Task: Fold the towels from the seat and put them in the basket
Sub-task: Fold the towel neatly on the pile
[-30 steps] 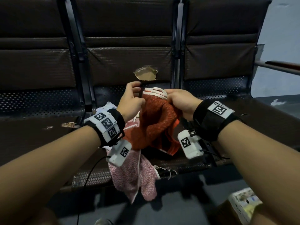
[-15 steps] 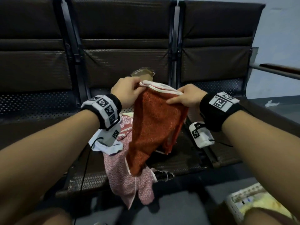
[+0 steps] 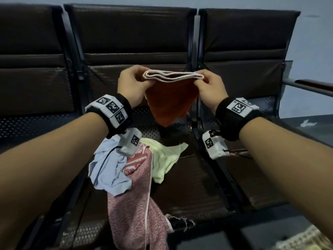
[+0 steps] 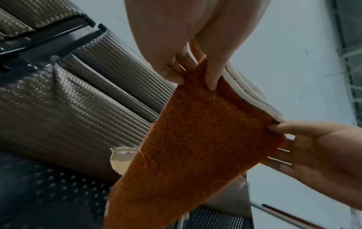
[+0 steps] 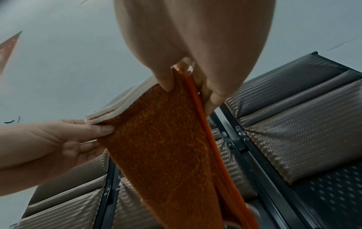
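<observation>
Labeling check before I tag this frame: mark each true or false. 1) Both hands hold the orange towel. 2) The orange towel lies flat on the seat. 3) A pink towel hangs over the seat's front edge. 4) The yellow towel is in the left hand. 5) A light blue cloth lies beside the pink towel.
1) True: the left hand and right hand pinch the orange towel at its top corners.
2) False: it hangs in the air above the seat.
3) True: pink towel.
4) False: the yellow towel lies on the seat.
5) True: light blue cloth.
</observation>
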`<act>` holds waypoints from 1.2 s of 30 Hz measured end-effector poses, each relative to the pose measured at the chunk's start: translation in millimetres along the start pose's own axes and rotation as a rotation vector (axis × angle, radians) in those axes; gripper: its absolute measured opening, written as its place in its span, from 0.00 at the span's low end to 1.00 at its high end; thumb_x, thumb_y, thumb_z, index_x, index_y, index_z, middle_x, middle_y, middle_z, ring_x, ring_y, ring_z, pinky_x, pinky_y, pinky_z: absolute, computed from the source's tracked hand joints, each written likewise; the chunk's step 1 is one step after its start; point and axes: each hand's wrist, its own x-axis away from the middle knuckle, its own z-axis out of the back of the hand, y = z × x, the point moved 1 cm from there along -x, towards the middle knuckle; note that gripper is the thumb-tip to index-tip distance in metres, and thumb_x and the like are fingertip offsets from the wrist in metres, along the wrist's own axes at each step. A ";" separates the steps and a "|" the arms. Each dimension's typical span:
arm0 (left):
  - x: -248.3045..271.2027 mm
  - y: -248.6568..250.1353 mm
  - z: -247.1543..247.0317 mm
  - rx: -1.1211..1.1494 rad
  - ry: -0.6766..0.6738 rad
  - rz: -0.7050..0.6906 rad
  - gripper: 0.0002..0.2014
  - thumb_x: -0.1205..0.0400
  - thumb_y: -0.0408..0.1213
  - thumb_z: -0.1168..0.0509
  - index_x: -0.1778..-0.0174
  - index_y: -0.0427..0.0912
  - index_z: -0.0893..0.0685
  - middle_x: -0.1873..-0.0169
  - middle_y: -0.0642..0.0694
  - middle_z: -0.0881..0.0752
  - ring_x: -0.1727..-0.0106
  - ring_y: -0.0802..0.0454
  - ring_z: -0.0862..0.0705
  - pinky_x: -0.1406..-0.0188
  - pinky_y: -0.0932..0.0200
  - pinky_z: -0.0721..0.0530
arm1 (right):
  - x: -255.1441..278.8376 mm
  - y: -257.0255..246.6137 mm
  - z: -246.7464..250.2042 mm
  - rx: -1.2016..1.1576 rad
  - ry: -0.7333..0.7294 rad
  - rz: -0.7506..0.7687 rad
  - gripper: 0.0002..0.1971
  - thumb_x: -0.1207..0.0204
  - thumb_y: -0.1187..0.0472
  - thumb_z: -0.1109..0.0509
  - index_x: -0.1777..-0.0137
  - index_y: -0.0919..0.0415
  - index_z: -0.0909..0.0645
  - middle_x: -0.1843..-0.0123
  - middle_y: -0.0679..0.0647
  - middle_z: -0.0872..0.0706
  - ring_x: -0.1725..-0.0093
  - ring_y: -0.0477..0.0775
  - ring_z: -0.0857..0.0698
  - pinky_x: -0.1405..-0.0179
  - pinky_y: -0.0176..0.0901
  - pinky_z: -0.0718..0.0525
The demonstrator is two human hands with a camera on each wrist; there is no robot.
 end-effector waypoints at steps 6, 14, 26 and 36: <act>95.1 -43.1 5.1 -0.397 -0.384 0.039 0.07 0.23 0.35 0.27 0.57 0.47 0.19 0.63 0.51 0.14 0.60 0.54 0.17 0.61 0.56 0.21 | 76.4 53.7 -5.0 0.212 -0.382 -0.217 0.08 0.19 0.65 0.33 0.54 0.60 0.12 0.62 0.55 0.14 0.62 0.49 0.18 0.62 0.39 0.22; 218.0 -59.9 3.9 -0.383 -1.146 0.365 0.08 0.21 0.34 0.25 0.57 0.40 0.19 0.64 0.47 0.15 0.62 0.52 0.18 0.59 0.58 0.21 | 194.6 106.6 -15.2 0.362 -0.994 -0.697 0.12 0.25 0.77 0.34 0.65 0.61 0.21 0.69 0.57 0.21 0.72 0.51 0.19 0.68 0.43 0.17; 161.3 -109.5 -40.1 -0.230 -0.469 0.508 0.03 0.19 0.39 0.28 0.58 0.46 0.14 0.64 0.48 0.13 0.61 0.49 0.15 0.59 0.58 0.21 | 130.0 137.6 -24.2 0.419 -0.430 -0.438 0.01 0.23 0.61 0.27 0.55 0.55 0.16 0.62 0.51 0.14 0.61 0.52 0.16 0.60 0.42 0.19; 161.0 -157.3 -70.2 -0.501 -0.289 0.546 0.17 0.18 0.48 0.30 0.38 0.42 0.17 0.46 0.43 0.13 0.43 0.43 0.15 0.48 0.57 0.22 | 195.1 157.1 -70.2 0.800 -0.757 0.098 0.38 0.30 0.25 0.38 0.26 0.47 0.26 0.27 0.48 0.19 0.30 0.52 0.20 0.31 0.49 0.20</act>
